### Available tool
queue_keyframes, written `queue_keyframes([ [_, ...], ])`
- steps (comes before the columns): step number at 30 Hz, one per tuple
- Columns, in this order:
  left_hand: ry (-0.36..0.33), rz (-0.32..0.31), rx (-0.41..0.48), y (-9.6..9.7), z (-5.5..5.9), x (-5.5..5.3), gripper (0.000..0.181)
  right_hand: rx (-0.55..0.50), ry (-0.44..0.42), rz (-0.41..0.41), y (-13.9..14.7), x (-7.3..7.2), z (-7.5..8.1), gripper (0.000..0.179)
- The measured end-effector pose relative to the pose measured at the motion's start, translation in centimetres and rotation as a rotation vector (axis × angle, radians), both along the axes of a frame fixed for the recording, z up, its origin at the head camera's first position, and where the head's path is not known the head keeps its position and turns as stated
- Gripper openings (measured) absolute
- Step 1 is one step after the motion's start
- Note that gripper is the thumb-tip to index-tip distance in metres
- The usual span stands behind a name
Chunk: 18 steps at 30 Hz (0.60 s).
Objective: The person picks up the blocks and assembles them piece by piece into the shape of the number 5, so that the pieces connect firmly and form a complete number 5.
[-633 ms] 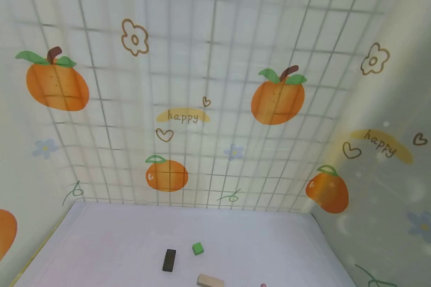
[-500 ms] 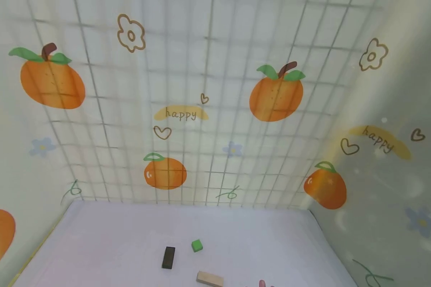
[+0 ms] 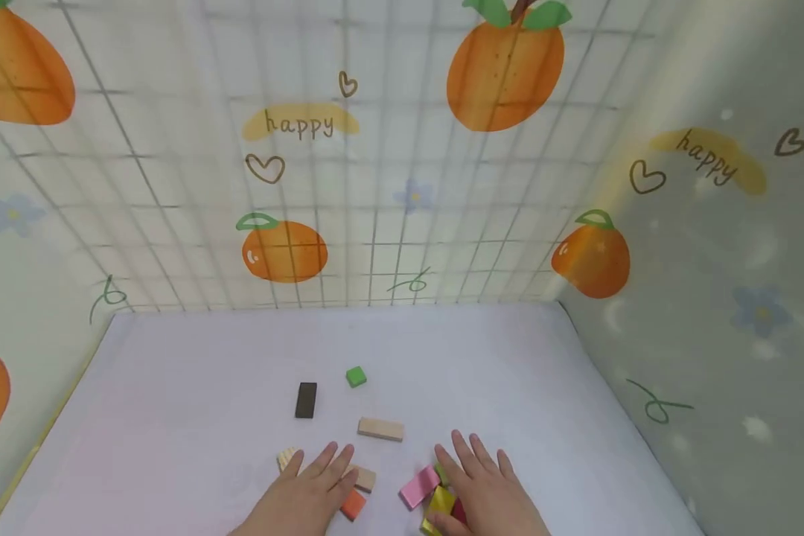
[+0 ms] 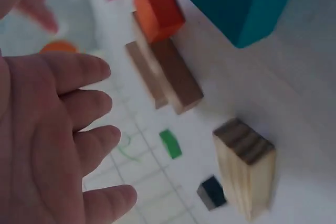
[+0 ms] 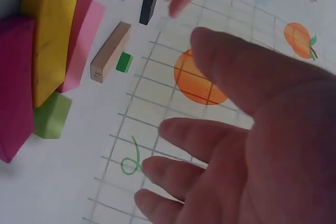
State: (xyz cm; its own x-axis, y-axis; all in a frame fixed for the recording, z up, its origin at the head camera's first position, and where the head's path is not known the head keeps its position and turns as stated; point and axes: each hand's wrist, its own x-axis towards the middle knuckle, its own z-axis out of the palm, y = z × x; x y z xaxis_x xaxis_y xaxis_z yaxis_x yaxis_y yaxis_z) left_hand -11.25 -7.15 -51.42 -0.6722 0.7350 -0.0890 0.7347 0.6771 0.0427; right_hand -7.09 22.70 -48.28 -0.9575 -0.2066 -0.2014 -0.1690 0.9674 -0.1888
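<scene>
Fingers extended, my left hand (image 3: 306, 495) hovers above the near part of the white table. Around it lie an orange block (image 3: 353, 505), a plain wooden block (image 3: 363, 479) and a striped-end wooden block (image 4: 244, 169). A teal block (image 4: 241, 3) shows in the left wrist view. My right hand (image 3: 487, 487) is spread above a cluster: a pink block (image 3: 419, 487), a yellow block (image 3: 440, 506), a light green block (image 5: 52, 115) and a magenta block (image 5: 14, 87). The hand partly hides this cluster in the head view. Neither hand holds anything.
Farther back on the table (image 3: 194, 372) lie a black block (image 3: 306, 400), a green cube (image 3: 356, 377) and another wooden block (image 3: 380, 429). Translucent curtains (image 3: 375, 164) printed with oranges enclose the back and sides, with a wire grid behind.
The head view has tilted down, showing more of the table. Both hands have come into view, where before only fingertips showed at the bottom edge. The far blocks stay in place.
</scene>
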Motion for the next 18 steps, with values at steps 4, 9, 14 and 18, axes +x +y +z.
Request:
queue_keyframes([
  [4, -0.013, -0.015, -0.036, 2.7, 0.1, -1.6, 0.092, 0.009, -0.035, -0.041, -0.3, -1.2, 1.2, 0.087],
  [9, -0.04, 0.022, -0.045, 4.4, -0.6, -2.4, 0.098, 0.019, 0.03, -0.054, -0.8, -1.6, 0.4, 0.09],
  [14, -0.077, 0.049, -0.055, 5.9, -0.6, -3.4, 0.097, 0.066, 0.052, -0.095, -0.5, -2.1, -0.2, 0.083],
  [18, -0.133, 0.088, -0.105, 6.6, -0.2, -4.0, 0.096, 0.085, 0.019, -0.153, 0.5, -2.7, -0.3, 0.063],
])
